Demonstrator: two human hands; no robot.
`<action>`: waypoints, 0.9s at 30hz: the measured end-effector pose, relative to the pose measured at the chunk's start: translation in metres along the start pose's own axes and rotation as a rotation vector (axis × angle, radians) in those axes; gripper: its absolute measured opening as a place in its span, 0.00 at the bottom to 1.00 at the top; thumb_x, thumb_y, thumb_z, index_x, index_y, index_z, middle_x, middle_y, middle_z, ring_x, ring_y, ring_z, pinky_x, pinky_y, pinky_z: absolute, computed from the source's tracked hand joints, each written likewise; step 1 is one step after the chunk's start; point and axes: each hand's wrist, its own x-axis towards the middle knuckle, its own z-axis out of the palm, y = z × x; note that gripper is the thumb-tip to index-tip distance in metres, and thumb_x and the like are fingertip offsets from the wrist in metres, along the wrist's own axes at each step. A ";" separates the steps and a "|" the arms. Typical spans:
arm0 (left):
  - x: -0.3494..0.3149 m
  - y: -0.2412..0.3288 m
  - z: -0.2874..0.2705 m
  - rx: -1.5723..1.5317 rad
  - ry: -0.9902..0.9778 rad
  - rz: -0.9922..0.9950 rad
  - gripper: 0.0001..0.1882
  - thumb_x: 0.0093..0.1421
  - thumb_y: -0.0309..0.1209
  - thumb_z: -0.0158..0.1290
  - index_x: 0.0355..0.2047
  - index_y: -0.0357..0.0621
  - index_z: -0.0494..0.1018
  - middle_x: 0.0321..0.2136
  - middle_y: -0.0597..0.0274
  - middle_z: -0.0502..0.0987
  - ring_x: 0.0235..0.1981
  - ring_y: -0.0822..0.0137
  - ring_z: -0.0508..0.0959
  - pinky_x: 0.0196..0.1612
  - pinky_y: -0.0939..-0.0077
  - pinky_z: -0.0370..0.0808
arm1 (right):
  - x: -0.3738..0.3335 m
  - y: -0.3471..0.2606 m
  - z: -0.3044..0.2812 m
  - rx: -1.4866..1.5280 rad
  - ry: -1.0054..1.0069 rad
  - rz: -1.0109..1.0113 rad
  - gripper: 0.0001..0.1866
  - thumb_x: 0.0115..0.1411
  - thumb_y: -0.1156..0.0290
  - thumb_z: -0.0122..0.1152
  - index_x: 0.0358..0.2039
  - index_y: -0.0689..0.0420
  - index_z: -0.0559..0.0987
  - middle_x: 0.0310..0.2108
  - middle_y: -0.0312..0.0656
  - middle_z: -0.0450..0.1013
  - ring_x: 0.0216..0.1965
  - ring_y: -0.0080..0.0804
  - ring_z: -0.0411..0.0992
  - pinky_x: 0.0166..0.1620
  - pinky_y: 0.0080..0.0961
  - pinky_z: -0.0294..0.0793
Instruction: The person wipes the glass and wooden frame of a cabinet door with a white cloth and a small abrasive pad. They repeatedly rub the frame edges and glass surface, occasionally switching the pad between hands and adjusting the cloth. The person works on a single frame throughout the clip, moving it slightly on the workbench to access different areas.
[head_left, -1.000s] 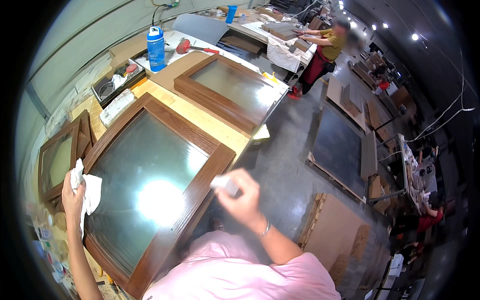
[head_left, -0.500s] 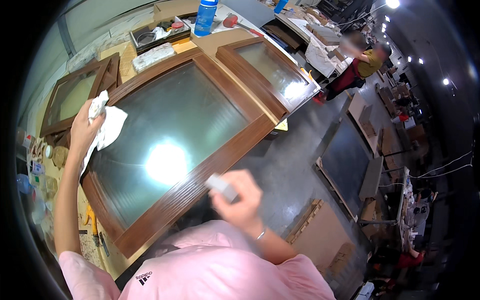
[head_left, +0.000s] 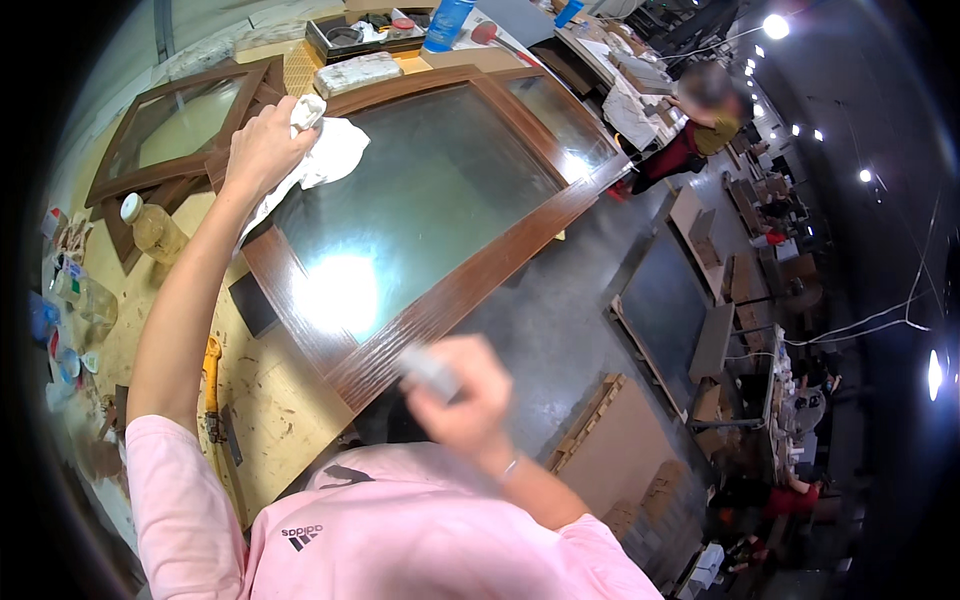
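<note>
Low in the frame, just right of centre, the right hand [head_left: 462, 392] is blurred, fingers curled shut around a small pale block [head_left: 428, 370] — it sits at the near corner of the wood-framed glass panel [head_left: 420, 210]. That panel lies on the workbench [head_left: 260, 400] and fills the centre of the frame. At its upper left edge the left hand [head_left: 262, 150] is closed on a white rag [head_left: 325, 155], which lies against the frame and glass. Left of the arm stands a small bottle [head_left: 150, 228]. A second framed panel [head_left: 180, 125] lies in the upper left — beyond, at upper right, another person [head_left: 690, 135] stands at a bench.
</note>
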 end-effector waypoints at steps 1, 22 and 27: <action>0.000 0.003 0.001 -0.010 -0.008 0.008 0.24 0.56 0.46 0.51 0.48 0.45 0.71 0.42 0.45 0.78 0.46 0.45 0.78 0.47 0.50 0.72 | -0.011 -0.020 0.013 0.097 -0.058 -0.026 0.17 0.40 0.82 0.68 0.35 0.63 0.80 0.34 0.46 0.75 0.31 0.41 0.74 0.35 0.31 0.74; -0.042 0.058 -0.016 -0.511 -0.172 0.238 0.27 0.51 0.34 0.59 0.52 0.43 0.74 0.49 0.49 0.77 0.52 0.54 0.75 0.58 0.63 0.68 | 0.044 -0.022 -0.026 0.090 0.051 0.160 0.12 0.51 0.75 0.71 0.37 0.59 0.82 0.32 0.37 0.74 0.31 0.25 0.73 0.31 0.22 0.71; -0.089 0.139 -0.074 -0.711 -0.157 0.901 0.37 0.46 0.35 0.64 0.58 0.40 0.68 0.53 0.49 0.73 0.54 0.47 0.70 0.59 0.57 0.67 | 0.077 0.005 -0.048 0.513 0.112 0.450 0.12 0.63 0.72 0.64 0.45 0.64 0.75 0.37 0.37 0.76 0.37 0.19 0.74 0.37 0.19 0.76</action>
